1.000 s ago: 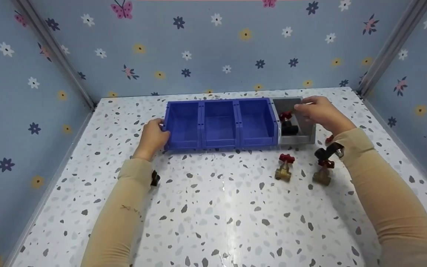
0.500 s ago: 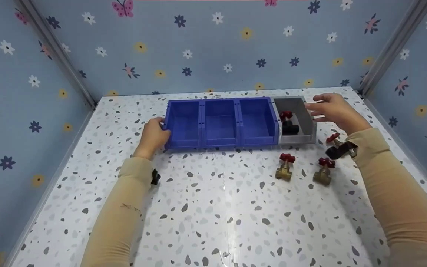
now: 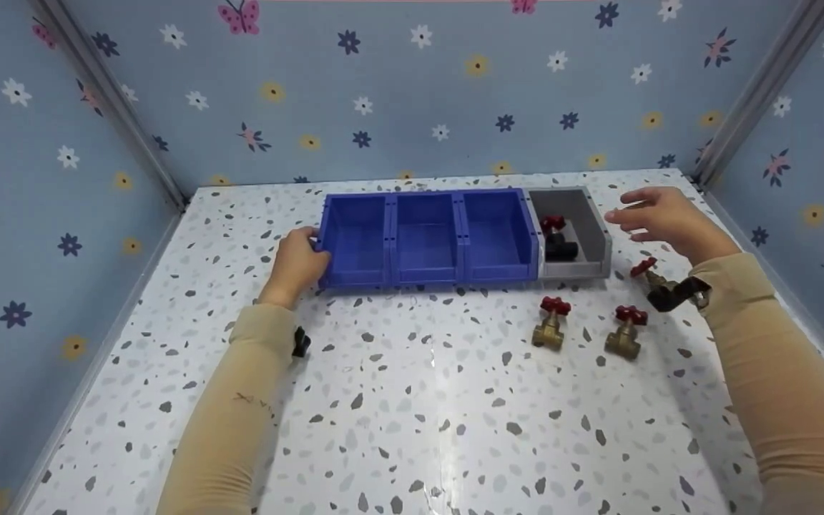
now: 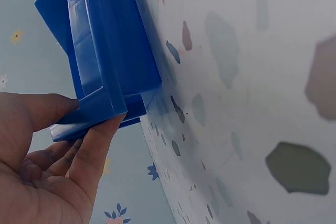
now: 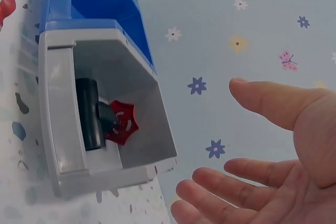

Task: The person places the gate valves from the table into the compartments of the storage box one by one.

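Note:
Three blue storage bins (image 3: 426, 273) and a grey bin (image 3: 575, 270) stand side by side in a row. My left hand (image 3: 296, 263) holds the side wall of the leftmost blue bin (image 4: 100, 103), thumb on one face and fingers on the other. Just right of the grey bin, my right hand (image 3: 669, 218) hangs apart from it, fingers extended and holding nothing. Inside the grey bin lies a black valve (image 5: 90, 114) with a red handwheel (image 5: 123, 123). Two brass gate valves with red handwheels, a left one (image 3: 548, 332) and a right one (image 3: 623, 342), stand in front.
Another red-handled valve (image 3: 644, 268) lies below my right hand, partly hidden by the black wrist-camera mount (image 3: 678, 293). The speckled tabletop (image 3: 383, 429) is enclosed by flower-patterned walls (image 3: 412, 86) at the back and both sides.
My right hand has let go of the grey bin's right wall and moved away to the right. The left hand keeps its hold, and the bins have barely moved.

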Demonstrator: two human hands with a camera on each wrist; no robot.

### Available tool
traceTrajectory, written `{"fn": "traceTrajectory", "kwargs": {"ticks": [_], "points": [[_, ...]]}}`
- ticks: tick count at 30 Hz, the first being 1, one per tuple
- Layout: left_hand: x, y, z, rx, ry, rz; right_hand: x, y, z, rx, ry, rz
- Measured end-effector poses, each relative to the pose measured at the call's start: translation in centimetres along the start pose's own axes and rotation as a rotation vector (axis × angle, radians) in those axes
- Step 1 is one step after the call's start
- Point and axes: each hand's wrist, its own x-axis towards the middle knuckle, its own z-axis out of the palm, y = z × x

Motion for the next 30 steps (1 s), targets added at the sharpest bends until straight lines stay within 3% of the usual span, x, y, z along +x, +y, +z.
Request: {"fn": "traceTrajectory", "kwargs": {"ticks": [18,30], "points": [[0.2,-0.2,0.1,0.016,0.006,0.010,-0.3,4.3,-0.8,-0.121,0.020,0.030],[0.3,-0.3,0.0,0.000,-0.001,0.006,-0.9,6.4,-1.6,-0.202,-0.043,0.064]]}}
